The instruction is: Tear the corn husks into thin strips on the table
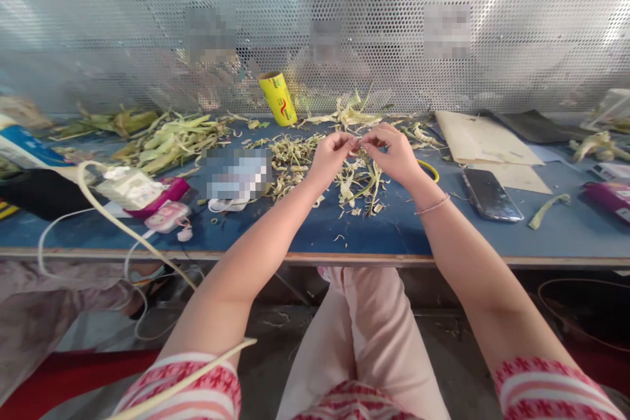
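Observation:
My left hand (335,149) and my right hand (388,148) meet over the blue table, fingertips pinched close together. Something small sits between them, but it is too hidden to name. Beneath the hands lies a loose pile of pale green plant scraps (361,184), curled and shredded. To the left of my left hand is another heap of small curled plant pieces (290,157). Long pale green leaf strips (170,141) are bunched farther left. A yellow ring-shaped object (433,170) shows partly behind my right wrist.
A yellow cardboard tube (277,98) stands tilted near the perforated metal panel (384,26). Rightward lie a dark phone (491,194), a beige sheet (485,138) and a single stalk (547,211). White cables (46,236) and a magenta box (165,193) are on the left.

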A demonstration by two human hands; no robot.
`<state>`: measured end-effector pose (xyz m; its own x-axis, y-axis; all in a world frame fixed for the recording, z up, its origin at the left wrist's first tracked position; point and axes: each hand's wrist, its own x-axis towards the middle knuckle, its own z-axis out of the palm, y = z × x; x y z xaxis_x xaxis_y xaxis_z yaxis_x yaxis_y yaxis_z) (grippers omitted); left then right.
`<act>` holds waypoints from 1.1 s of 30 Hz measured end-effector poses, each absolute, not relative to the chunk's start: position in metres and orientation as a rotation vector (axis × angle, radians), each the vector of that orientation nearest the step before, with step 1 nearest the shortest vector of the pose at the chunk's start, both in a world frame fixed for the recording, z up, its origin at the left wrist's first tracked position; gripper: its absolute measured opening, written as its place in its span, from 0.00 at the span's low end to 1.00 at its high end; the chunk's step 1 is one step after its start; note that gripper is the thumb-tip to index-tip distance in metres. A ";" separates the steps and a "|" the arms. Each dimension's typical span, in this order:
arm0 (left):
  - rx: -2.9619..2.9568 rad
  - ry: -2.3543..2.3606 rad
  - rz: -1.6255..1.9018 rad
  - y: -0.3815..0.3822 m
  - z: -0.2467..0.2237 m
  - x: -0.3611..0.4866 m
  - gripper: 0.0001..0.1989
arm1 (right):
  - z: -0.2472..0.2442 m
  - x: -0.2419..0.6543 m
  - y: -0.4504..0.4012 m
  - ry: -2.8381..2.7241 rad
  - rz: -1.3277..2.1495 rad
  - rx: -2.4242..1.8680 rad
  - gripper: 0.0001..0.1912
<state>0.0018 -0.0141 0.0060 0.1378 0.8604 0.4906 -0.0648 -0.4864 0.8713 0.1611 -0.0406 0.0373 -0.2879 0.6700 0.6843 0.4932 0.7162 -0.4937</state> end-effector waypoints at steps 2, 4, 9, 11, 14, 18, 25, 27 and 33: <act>1.628 0.769 1.464 -0.013 0.005 0.001 0.07 | 0.037 0.161 -0.039 -1.937 0.257 -0.878 0.04; 1.638 0.759 1.464 -0.013 0.005 0.001 0.07 | 0.037 0.161 -0.038 -1.923 0.280 -0.879 0.04; 1.633 0.766 1.467 -0.012 0.004 0.001 0.07 | 0.036 0.162 -0.035 -1.830 0.399 -0.899 0.03; 1.641 0.780 1.474 -0.012 0.004 0.001 0.06 | 0.037 0.163 -0.036 -1.764 0.440 -0.906 0.04; 1.662 0.799 1.482 -0.011 0.004 0.001 0.06 | 0.039 0.165 -0.037 -1.769 0.390 -0.900 0.03; 1.677 0.774 1.495 -0.011 0.004 0.001 0.06 | 0.038 0.165 -0.038 -1.871 0.300 -0.858 0.04; 1.686 0.740 1.516 -0.011 0.003 0.000 0.05 | 0.034 0.165 -0.034 -1.878 0.311 -0.816 0.08; 1.686 0.733 1.518 -0.011 0.002 0.000 0.04 | 0.035 0.165 -0.034 -1.886 0.316 -0.820 0.08; 1.660 0.760 1.496 -0.012 0.003 0.000 0.05 | 0.034 0.163 -0.034 -1.861 0.380 -0.835 0.07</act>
